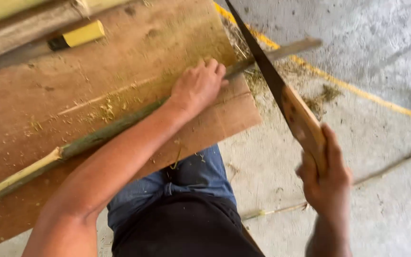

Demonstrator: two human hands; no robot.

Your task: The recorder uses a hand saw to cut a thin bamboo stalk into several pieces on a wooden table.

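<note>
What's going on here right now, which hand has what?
A person is sawing a long bamboo pole that lies across a brown board. The left hand presses the pole down near the board's edge. The right hand grips the wooden handle of a handsaw, whose dark blade crosses the pole just past the board. Sawdust and shavings lie on the board and on the concrete floor.

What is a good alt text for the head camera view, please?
A left hand presses a bamboo pole onto a brown board, while the right hand holds a saw by its wooden handle, blade across the pole. Below is concrete floor.
</note>
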